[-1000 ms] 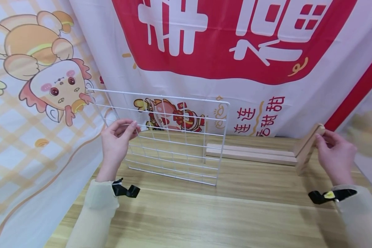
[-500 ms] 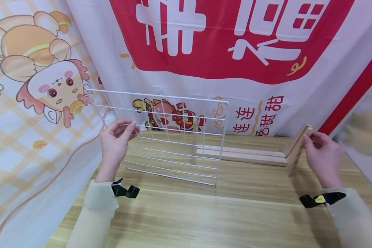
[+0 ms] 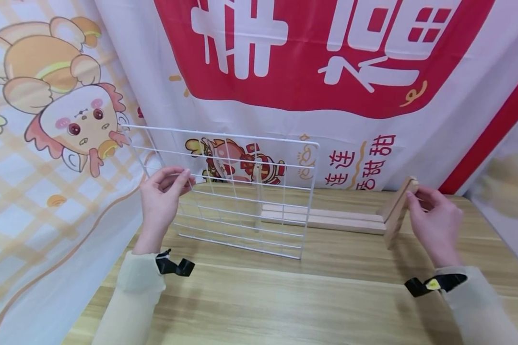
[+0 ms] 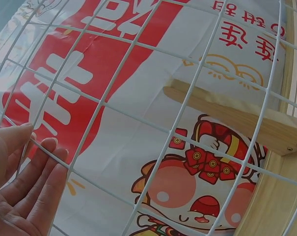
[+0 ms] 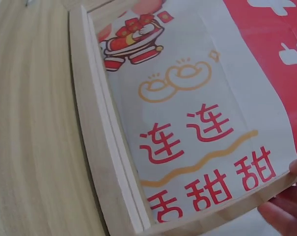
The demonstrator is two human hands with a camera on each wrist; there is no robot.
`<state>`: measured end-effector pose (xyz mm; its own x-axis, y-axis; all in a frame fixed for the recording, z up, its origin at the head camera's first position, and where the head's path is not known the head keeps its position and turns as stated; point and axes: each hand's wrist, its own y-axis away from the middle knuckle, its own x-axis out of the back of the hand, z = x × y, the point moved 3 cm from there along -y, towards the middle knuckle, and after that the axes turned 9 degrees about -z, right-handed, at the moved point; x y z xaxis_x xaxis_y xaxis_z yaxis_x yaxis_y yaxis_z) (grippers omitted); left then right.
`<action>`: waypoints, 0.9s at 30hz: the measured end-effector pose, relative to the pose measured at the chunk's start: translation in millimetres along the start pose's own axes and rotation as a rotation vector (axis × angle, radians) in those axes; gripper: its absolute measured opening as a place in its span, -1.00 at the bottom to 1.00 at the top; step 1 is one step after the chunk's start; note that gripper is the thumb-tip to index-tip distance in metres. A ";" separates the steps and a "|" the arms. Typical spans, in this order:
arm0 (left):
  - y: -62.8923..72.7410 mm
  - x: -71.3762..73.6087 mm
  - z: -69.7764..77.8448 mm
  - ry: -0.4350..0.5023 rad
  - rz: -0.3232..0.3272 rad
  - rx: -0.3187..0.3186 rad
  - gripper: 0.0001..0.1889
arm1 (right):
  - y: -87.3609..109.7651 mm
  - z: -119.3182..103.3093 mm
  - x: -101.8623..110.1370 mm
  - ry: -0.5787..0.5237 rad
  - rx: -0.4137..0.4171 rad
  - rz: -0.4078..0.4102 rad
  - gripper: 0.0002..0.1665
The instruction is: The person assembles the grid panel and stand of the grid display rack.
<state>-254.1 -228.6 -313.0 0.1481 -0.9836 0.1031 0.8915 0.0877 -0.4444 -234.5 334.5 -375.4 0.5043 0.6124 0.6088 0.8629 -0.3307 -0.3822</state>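
I had the left hand (image 3: 161, 196) in a narrow pinch on the white wire grid (image 4: 172, 132), thumb and fingers closing on it near its left side. The grid was upright above the worktop (image 3: 259, 297), in front of part of the wooden stand (image 3: 345, 222); whether its lower edge touched the wood grain, I could not tell. I judged it light and stiff, though thin coated wires might turn or slide in a fingertip hold, so I would have favoured a crossing, or the outer frame on both sides.

The right hand (image 3: 436, 218) pinched the top of the stand's right upright (image 3: 399, 211), while the grooved base bar lay low at the back, close to the printed cloth (image 3: 241, 115). The left upright (image 4: 222, 105) showed through the mesh, two screw heads at its foot. I reckoned the stand rigid, fairly light and grippy, not fragile; held by one upright it could swivel, so the base bar offered the steadier hold.
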 end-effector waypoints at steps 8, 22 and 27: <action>0.0 -0.2 -1.9 0.012 0.004 0.003 -0.74 | 8.6 -11.2 -10.1 -0.010 0.088 0.014 -0.57; -1.0 0.7 -1.8 -0.025 0.000 -0.007 -0.73 | 4.7 -13.0 -11.6 -0.128 0.071 -0.098 -0.44; 0.9 1.4 -0.8 -0.017 -0.003 0.005 -0.74 | -4.7 -2.1 -9.7 -0.176 -0.035 -0.283 -0.12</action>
<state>-253.5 -230.0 -314.0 0.1523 -0.9811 0.1197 0.8942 0.0852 -0.4395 -243.5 328.5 -378.1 0.2340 0.7968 0.5571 0.9700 -0.1524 -0.1895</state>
